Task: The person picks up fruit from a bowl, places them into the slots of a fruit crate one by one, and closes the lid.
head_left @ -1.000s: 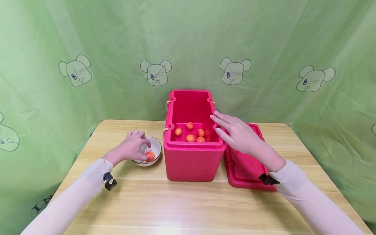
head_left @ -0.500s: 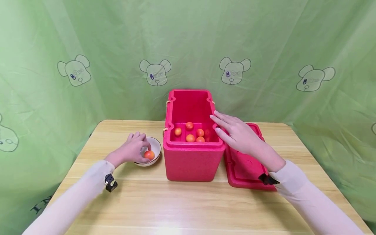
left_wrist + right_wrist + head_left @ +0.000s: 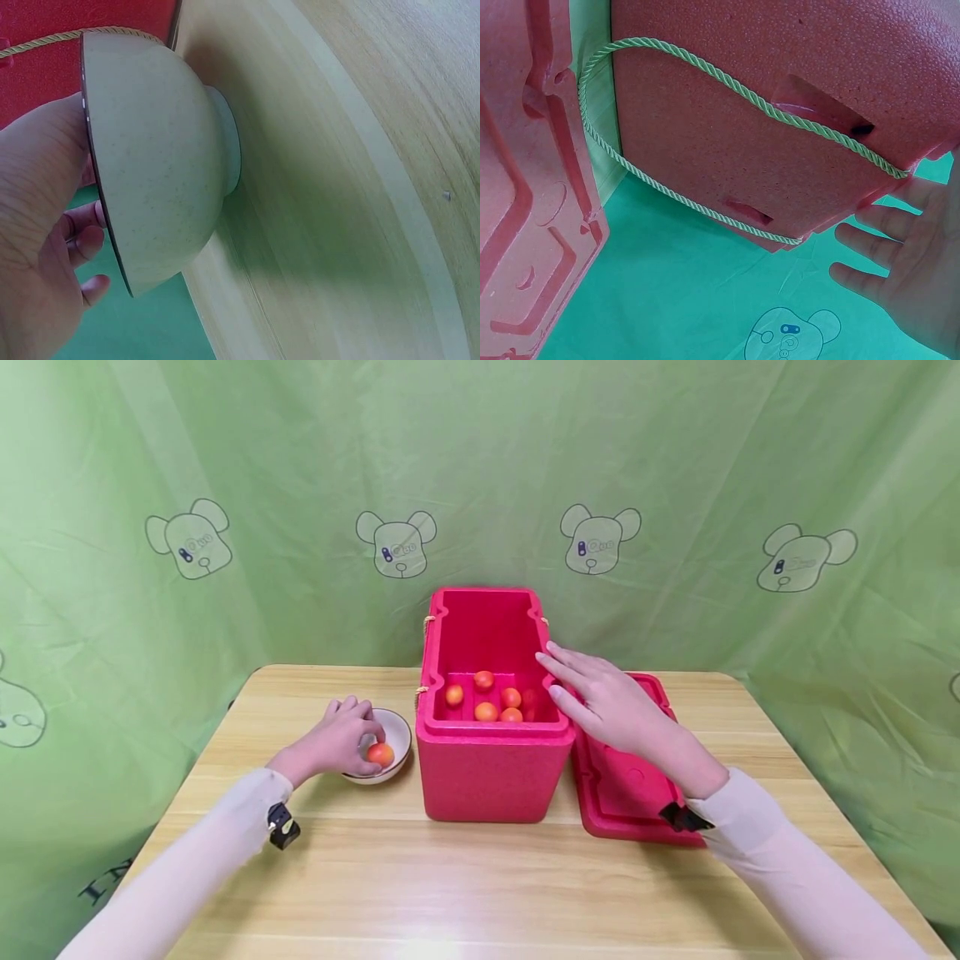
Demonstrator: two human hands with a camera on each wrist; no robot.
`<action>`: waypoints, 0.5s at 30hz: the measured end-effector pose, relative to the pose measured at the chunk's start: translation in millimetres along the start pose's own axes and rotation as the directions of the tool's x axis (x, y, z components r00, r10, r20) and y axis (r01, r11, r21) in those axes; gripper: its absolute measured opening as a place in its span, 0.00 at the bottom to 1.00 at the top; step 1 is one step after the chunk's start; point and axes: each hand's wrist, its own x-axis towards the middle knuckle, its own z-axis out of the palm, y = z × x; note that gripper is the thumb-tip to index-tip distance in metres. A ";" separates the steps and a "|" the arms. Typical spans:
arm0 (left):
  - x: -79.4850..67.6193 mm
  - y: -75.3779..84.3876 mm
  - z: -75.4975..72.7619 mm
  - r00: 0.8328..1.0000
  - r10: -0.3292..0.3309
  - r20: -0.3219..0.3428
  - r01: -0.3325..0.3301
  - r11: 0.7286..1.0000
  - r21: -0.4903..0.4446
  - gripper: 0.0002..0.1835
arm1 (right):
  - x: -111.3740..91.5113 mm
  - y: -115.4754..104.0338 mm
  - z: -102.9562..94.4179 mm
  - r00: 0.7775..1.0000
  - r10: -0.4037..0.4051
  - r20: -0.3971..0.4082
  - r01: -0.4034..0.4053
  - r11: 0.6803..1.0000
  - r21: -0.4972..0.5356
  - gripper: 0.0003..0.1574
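Observation:
In the head view, my left hand reaches into a white bowl with a dark rim and pinches a round orange-red fruit between thumb and fingers. The left wrist view shows the outside of the bowl, which hides the fruit and fingertips. My right hand rests with straight fingers at the right rim of a deep red box. Several similar fruits lie on the box floor. From the right wrist view, the right-hand fingers are at the box's top edge.
A red lid lies on the wooden table to the right of the box, partly under my right forearm. Rope handles loop along the box's sides. A green curtain hangs behind the table.
The left hand has shifted slightly right and its thumb and fingers have come together round the fruit in the bowl. The right hand and the box have stayed put.

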 end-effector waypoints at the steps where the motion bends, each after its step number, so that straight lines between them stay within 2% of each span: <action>1: 0.1 0.0 0.0 1.000 0.000 0.000 0.000 1.000 -0.003 0.18 | 0.0 -0.1 0.0 1.000 -0.001 -0.001 0.001 1.000 0.001 0.39; 7: 1.8 -1.2 -1.4 1.000 0.000 -0.011 0.000 1.000 -0.027 0.19 | 0.0 -0.2 -0.1 1.000 -0.010 -0.005 0.010 1.000 -0.001 0.39; 15: 4.7 0.9 -12.7 0.999 -0.030 0.034 0.031 0.999 -0.038 0.21 | 0.3 0.6 0.2 1.000 -0.007 -0.004 0.007 1.000 0.002 0.39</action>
